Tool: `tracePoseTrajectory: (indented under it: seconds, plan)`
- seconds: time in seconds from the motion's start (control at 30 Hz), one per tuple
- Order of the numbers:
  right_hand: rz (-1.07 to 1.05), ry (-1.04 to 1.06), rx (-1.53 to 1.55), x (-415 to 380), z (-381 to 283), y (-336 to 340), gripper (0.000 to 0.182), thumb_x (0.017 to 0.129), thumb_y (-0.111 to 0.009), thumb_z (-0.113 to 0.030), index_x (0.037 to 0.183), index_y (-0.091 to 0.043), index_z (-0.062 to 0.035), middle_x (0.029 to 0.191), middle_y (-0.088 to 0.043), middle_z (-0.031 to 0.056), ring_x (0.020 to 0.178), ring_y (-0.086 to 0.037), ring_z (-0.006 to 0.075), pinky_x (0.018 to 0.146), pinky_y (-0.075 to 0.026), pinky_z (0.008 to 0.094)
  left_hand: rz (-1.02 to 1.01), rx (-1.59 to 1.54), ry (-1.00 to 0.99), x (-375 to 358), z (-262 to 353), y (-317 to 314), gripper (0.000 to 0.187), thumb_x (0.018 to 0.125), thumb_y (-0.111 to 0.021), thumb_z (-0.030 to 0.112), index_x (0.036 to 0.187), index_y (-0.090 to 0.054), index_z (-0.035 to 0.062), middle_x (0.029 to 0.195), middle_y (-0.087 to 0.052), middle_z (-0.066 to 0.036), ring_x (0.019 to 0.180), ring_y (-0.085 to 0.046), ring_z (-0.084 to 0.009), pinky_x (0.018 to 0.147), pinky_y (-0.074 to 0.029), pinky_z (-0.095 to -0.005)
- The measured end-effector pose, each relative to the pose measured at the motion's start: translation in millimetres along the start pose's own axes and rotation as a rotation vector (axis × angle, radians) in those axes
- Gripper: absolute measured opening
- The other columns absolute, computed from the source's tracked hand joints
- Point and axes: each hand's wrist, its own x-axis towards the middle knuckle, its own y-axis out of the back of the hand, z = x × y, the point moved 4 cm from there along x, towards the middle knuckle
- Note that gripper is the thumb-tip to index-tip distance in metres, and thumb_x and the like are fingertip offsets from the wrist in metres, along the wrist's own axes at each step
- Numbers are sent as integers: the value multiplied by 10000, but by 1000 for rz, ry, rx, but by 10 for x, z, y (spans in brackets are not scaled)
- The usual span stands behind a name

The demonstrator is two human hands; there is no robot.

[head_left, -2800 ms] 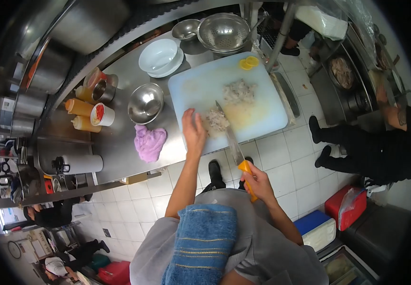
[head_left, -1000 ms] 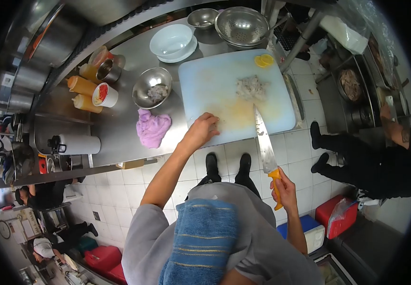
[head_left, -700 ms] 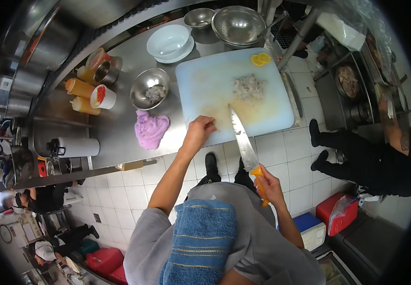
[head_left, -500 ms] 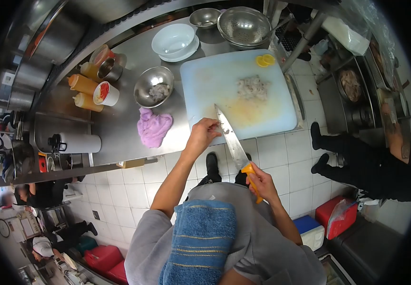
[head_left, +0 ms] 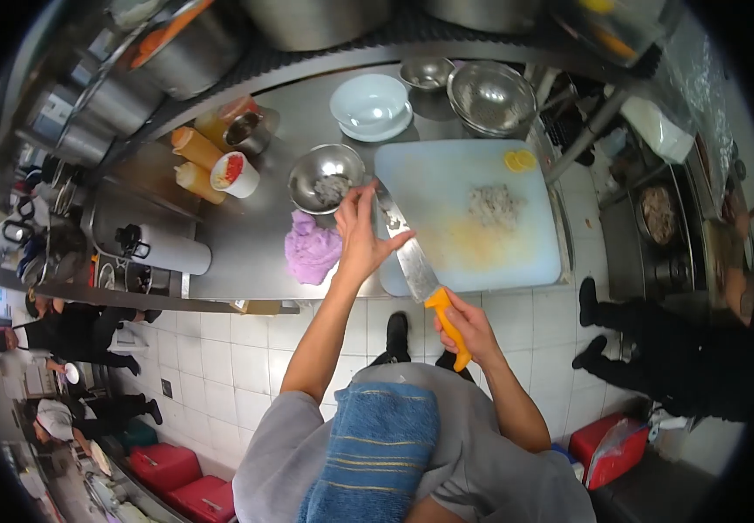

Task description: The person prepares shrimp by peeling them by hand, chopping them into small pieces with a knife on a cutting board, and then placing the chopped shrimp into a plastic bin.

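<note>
My right hand (head_left: 468,329) is wrapped round the yellow handle of a large knife (head_left: 410,261), whose blade points up and left over the edge of the white cutting board (head_left: 529,257). Beside the blade is my left hand (head_left: 362,231), fingers apart, its thumb reaching across the blade and its fingertips near the tip. Small bits cling to the blade. A pile of chopped pale food (head_left: 493,206) lies on the board, with lemon slices (head_left: 519,160) at its top right corner. Left of the board, a steel bowl (head_left: 312,166) holds more chopped pieces.
A purple cloth (head_left: 310,248) lies below the bowl. White bowls (head_left: 370,103) and a colander (head_left: 491,98) stand at the back. Squeeze bottles (head_left: 196,148) and a white tub (head_left: 235,175) are further left. A person in dark clothes (head_left: 673,336) is at the right.
My left hand has opened from a pinch and moved up along the blade toward the bowl. The knife has shifted slightly left relative to the board. The view has tilted.
</note>
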Motion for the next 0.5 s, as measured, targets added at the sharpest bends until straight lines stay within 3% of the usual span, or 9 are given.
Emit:
tracePoseTrajectory:
  seconds: [0.2,0.33,0.4,0.47,0.5]
  plan:
    - [-90,41,-109,484,-363,-279,527,1063,-458,-190,1558,-314,-86,866,-566,73,550,-468,98,468,-387,234,236,91,68,654,-530,380,1067,637,-910,394,1503,-342,136,1410,-375,-221,1286,-389,-449,1087,-334,-529]
    - [-58,-7,-146,437,-404,-256,521,1061,-455,-182,1556,-320,-86,858,-568,66,542,-470,95,457,-386,233,343,187,122,926,-1255,362,915,688,-891,380,1447,-432,155,1339,-489,-190,1233,-474,-387,1016,-394,-529]
    - [9,2,-217,305,-343,-90,530,1062,-449,-185,1565,-304,-104,858,-563,75,530,-457,103,455,-391,237,125,243,114,1047,-1846,250,860,710,-879,381,1432,-464,164,1334,-524,-159,1232,-489,-362,999,-403,-530]
    - [95,8,-255,112,-248,147,544,1059,-457,-184,1573,-289,-120,857,-567,79,538,-481,109,459,-414,235,-182,297,201,1162,-2033,182,820,723,-860,423,1415,-495,176,1354,-515,-149,1227,-492,-365,989,-420,-518]
    - [149,9,-255,-13,-173,287,554,1056,-467,-182,1576,-283,-126,857,-572,79,551,-512,110,464,-434,232,-189,297,205,1131,-2044,153,820,723,-860,423,1415,-495,176,1354,-515,-149,1227,-492,-365,989,-420,-518]
